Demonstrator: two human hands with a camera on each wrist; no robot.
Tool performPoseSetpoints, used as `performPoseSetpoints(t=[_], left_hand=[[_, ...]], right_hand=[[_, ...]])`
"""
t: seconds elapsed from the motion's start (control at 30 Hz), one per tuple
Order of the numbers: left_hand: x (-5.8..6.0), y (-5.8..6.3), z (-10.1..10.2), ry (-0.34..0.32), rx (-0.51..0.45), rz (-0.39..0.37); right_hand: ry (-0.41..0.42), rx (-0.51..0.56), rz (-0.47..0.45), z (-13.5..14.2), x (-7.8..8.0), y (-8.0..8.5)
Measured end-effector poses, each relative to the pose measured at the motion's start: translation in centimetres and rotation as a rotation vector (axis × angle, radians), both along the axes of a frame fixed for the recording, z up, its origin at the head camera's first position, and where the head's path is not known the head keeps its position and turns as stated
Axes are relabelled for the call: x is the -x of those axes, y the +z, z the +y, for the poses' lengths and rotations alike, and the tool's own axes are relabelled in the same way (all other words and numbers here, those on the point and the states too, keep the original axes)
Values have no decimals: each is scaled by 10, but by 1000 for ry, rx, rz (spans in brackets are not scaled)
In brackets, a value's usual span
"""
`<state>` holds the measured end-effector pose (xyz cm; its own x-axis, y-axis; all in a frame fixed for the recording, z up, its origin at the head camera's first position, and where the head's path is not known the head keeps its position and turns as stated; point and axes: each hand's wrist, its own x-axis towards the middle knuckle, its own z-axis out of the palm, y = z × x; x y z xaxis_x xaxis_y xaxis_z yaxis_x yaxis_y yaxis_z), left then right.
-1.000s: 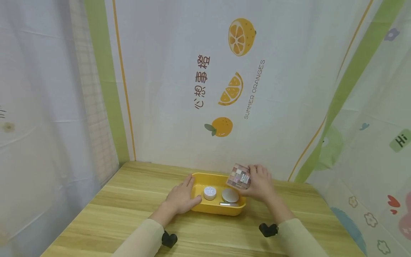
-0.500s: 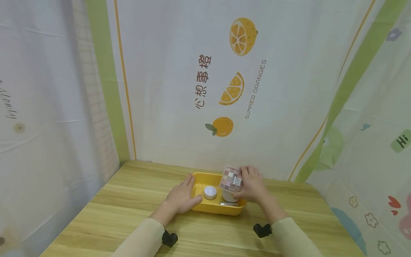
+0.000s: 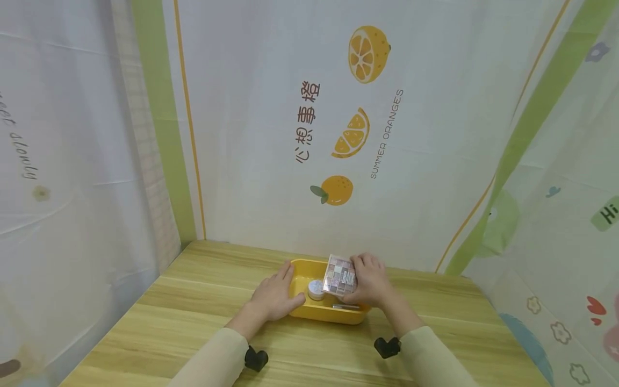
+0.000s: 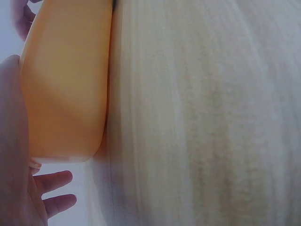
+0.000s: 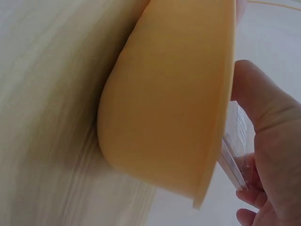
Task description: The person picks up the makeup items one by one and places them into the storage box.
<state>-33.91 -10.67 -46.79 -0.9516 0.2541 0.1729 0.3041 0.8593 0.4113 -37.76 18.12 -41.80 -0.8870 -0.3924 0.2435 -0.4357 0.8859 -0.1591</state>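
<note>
A square makeup palette with a grid of brown and pink shades is pinched by the right hand, tilted above a yellow tray. Its clear edge shows past the tray rim in the right wrist view. Against the tray's left end rests the left hand, fingers extended along the outside and thumb by the front rim. Inside the tray sits a small white round container, partly covered by the palette. A thin silver bar-like item lies by the front wall. A pale round item there is hidden now.
The tray stands on a wood-grain table near its back edge. Behind hangs a white curtain printed with oranges, and more patterned cloth closes off the sides.
The right hand has carried the palette leftward and slightly down over the tray, covering the pale round item and part of the white container. The left hand has stayed at the tray's left end.
</note>
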Motion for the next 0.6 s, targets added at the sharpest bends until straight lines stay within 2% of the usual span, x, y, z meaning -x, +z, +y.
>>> performPoseSetpoints(t=[0.37, 0.6], left_hand=[[-1, 0, 0, 1, -12, -5], [0, -1, 0, 3, -10, -4]], right_hand=[[68, 19, -86, 1, 8, -10], [83, 23, -136, 0, 14, -15]])
